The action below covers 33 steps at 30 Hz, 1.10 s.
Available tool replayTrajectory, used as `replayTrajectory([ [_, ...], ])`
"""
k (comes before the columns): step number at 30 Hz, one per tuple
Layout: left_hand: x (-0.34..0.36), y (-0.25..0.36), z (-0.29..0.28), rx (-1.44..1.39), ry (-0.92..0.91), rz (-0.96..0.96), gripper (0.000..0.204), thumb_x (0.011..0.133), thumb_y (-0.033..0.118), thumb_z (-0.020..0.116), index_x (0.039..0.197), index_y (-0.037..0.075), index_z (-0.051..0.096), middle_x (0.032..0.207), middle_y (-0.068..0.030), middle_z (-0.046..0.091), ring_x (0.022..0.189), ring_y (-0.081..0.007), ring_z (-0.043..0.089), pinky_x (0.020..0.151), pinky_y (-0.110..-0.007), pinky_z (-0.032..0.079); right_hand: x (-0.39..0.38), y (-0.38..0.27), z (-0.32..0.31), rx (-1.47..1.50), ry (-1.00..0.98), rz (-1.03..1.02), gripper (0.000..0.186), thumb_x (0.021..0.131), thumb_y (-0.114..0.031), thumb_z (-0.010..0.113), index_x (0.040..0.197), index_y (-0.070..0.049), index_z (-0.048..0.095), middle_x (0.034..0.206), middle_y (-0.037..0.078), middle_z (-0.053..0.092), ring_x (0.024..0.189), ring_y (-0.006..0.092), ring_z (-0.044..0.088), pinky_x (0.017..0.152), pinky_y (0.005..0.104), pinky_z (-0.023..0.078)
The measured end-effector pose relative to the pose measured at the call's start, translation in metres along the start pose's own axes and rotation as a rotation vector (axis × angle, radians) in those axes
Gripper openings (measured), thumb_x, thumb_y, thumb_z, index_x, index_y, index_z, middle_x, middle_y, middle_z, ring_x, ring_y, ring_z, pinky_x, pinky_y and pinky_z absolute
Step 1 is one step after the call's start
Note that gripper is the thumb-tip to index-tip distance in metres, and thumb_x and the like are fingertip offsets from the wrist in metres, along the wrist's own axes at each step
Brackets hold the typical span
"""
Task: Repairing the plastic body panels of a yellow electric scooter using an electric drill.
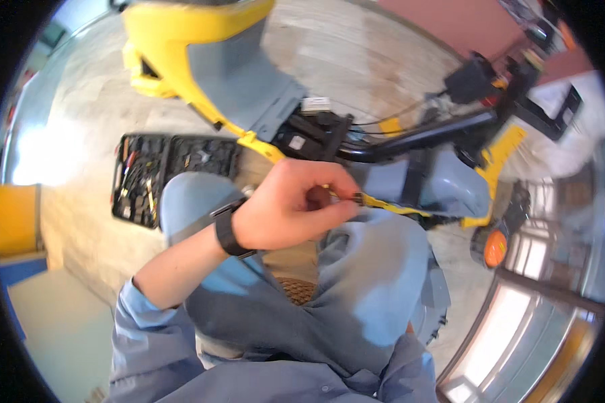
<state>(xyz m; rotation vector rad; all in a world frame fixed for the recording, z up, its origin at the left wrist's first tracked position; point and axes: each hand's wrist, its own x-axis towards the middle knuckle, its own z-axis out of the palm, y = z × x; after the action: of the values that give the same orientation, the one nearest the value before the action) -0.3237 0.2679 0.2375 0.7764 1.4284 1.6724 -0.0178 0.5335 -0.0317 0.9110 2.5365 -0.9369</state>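
Note:
My left hand [286, 205], with a black band on its wrist, is held over my knees in front of a partly stripped yellow and grey scooter. Its thumb and index finger are closed in a pinch. A small dark piece shows at the fingertips, too blurred to name. Behind the fingers runs a narrow yellow body strip [390, 206]; whether the hand touches it, I cannot tell. Beyond the hand lie the scooter's black frame tube [430, 138] and its grey floor panel [249, 87]. My right sleeve [410, 366] hangs at my side, with the hand out of view.
An opened black tool case [141, 178] lies on the floor to the left of my knee. Cables [403, 117] cross above the frame. An orange reflector [495, 248] is at the right. A yellow block [15, 218] stands at the far left.

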Motion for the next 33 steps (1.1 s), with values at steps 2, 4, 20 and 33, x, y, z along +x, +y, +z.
replayTrajectory([
  [2,-0.006,-0.005,-0.003,0.09,0.013,0.056,0.009,0.085,0.006,0.055,0.09,-0.002,0.055,0.07,0.0005,0.052,0.054,-0.0045,0.045,0.047,-0.022,0.035,-0.016,-0.003,-0.012,0.035,0.052,0.055,0.018,0.077,-0.013,0.065,0.092,-0.003,0.064,0.089,0.013,0.066,0.08,0.026,0.064,0.074,0.0347,0.05],
  [4,0.001,-0.001,0.0,0.031,-0.043,-0.019,0.011,0.081,0.008,0.045,0.087,0.0,0.049,0.069,0.0015,0.043,0.056,-0.0064,0.035,0.049,-0.025,0.03,-0.031,0.0,-0.02,0.082,0.109,0.122,0.017,0.078,-0.013,0.065,0.092,-0.003,0.064,0.088,0.013,0.067,0.079,0.0256,0.065,0.074,0.0344,0.05],
  [20,0.084,-0.052,0.055,0.493,-0.233,-0.041,0.008,0.081,0.006,0.054,0.082,-0.002,0.053,0.066,0.0007,0.048,0.061,-0.0057,0.041,0.053,-0.023,0.035,-0.037,-0.158,-0.09,1.231,0.206,-0.069,0.014,0.087,-0.003,0.06,0.101,-0.001,0.061,0.088,0.003,0.064,0.082,0.0096,0.06,0.074,0.0235,0.048],
  [33,0.107,-0.078,0.095,0.942,-0.482,-0.052,0.012,0.079,0.011,0.068,0.087,0.003,0.066,0.073,-0.0111,0.064,0.061,-0.0259,0.062,0.056,-0.032,0.048,-0.021,-0.172,-0.063,1.581,0.303,-0.119,0.019,0.086,-0.008,0.066,0.103,-0.001,0.061,0.09,0.004,0.065,0.082,0.0088,0.061,0.071,0.0227,0.048],
])
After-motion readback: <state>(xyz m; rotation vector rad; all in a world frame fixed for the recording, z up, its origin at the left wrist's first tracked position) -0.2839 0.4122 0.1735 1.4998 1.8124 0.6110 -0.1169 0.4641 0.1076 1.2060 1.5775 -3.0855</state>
